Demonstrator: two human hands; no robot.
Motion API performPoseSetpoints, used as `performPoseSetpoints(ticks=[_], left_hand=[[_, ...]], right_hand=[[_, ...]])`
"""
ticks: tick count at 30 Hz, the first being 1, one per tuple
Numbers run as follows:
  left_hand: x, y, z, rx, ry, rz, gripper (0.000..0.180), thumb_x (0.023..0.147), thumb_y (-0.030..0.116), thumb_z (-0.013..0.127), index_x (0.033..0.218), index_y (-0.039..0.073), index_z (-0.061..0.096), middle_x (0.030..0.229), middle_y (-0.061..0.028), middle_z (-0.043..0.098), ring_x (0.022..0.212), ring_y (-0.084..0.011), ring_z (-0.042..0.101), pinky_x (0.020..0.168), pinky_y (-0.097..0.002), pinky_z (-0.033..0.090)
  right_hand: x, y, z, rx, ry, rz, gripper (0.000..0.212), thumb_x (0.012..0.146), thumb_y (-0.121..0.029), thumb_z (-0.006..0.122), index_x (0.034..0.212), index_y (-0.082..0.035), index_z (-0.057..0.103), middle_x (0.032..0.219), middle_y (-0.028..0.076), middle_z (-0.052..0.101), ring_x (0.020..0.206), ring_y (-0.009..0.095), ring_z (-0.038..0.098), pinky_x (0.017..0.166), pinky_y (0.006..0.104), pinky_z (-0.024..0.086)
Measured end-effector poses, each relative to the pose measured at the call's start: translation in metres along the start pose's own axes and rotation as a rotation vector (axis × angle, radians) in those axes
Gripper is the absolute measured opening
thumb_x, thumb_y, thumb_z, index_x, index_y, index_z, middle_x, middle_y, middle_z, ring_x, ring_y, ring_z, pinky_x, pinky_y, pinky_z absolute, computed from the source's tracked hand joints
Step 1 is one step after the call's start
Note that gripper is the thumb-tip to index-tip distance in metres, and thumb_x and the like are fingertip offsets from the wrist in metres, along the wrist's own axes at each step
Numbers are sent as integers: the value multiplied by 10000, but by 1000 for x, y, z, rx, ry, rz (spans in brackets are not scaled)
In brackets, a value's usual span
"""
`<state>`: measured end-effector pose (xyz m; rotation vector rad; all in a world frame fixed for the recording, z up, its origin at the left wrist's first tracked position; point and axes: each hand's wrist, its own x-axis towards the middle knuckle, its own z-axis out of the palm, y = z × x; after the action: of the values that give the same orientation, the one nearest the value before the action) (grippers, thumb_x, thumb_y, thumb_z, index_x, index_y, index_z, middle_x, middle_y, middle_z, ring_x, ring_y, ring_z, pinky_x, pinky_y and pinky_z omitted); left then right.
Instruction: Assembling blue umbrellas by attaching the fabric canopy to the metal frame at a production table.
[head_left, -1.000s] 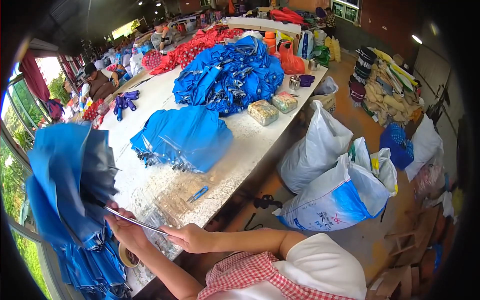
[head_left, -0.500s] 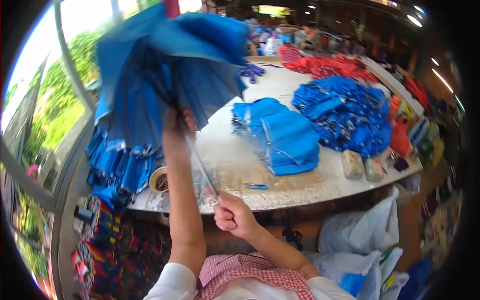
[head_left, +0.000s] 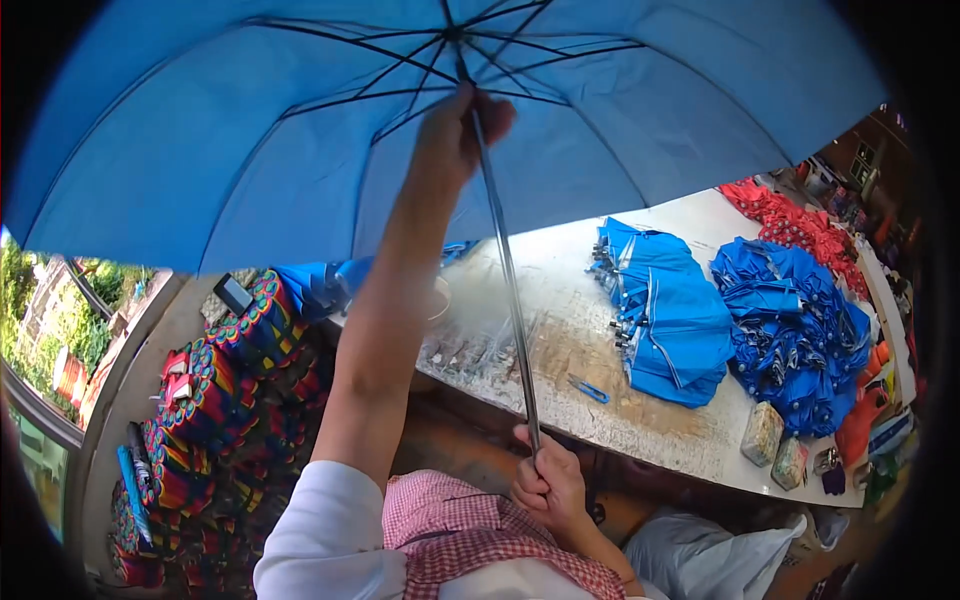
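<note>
A blue umbrella (head_left: 270,170) is spread wide above me, its dark ribs and underside facing me. My left hand (head_left: 455,135) is raised high and closed around the metal shaft (head_left: 508,285), just below where the ribs meet. The part of the shaft under its palm is hidden. Lower down, in front of my checked apron, my right hand (head_left: 550,487) grips the shaft's bottom end. The shaft runs at a slight slant between the two hands.
On the white worktable (head_left: 680,455) lie blue thread snips (head_left: 590,389), folded blue umbrellas (head_left: 675,320), a heap of blue fabric (head_left: 795,330) and red dotted fabric (head_left: 800,230). Multicoloured bundles (head_left: 200,430) are stacked at left. White plastic sacks (head_left: 700,550) stand below the table.
The umbrella went from half-folded to fully spread. My left hand rose along with the ribs toward the shaft's top, while my right hand kept hold of the bottom. The view has turned left.
</note>
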<state>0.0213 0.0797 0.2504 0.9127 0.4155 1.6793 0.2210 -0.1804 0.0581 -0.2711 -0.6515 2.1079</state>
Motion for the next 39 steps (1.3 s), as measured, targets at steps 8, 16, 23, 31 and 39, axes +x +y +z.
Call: performPoseSetpoints(ticks=[8, 16, 23, 31, 39], left_hand=[[-146, -129, -39, -23, 83, -456, 325, 935, 300, 396, 1002, -3, 493, 899, -181, 607, 767, -257, 629, 701, -373, 526], [-362, -281, -216, 744, 95, -834, 360, 912, 284, 471, 1141, 5, 480, 982, -127, 598, 856, -187, 604, 748, -286, 471], [-393, -282, -222, 339, 283, -978, 312, 895, 249, 511, 1100, 15, 519, 969, -97, 600, 836, -173, 598, 752, -283, 459], [-396, -257, -260, 585, 550, -851, 307, 869, 204, 543, 1113, 19, 516, 916, -79, 601, 819, -138, 585, 666, -251, 468], [-342, -240, -257, 723, 684, -652, 433, 828, 148, 573, 1233, 63, 448, 909, -78, 597, 754, -118, 559, 614, -219, 433]], right_hand=[[30, 63, -45, -532, 460, -258, 357, 928, -166, 408, 1253, -17, 397, 511, -37, 331, 388, 65, 305, 387, 219, 302], [1, 181, -175, -742, 559, 407, 259, 893, -86, 395, 1125, 26, 412, 619, 81, 555, 496, 157, 539, 471, 250, 415], [-22, 203, -208, -624, 618, 513, 203, 901, -126, 456, 1047, 14, 478, 664, 63, 557, 591, 141, 573, 549, 241, 456], [11, 40, -240, -1443, 992, -99, 168, 864, -136, 519, 920, 6, 589, 857, 135, 598, 773, 198, 581, 690, 311, 455], [84, -77, -335, -2371, 408, -88, 348, 791, -62, 561, 1133, -40, 499, 987, 153, 576, 953, 318, 525, 780, 376, 423]])
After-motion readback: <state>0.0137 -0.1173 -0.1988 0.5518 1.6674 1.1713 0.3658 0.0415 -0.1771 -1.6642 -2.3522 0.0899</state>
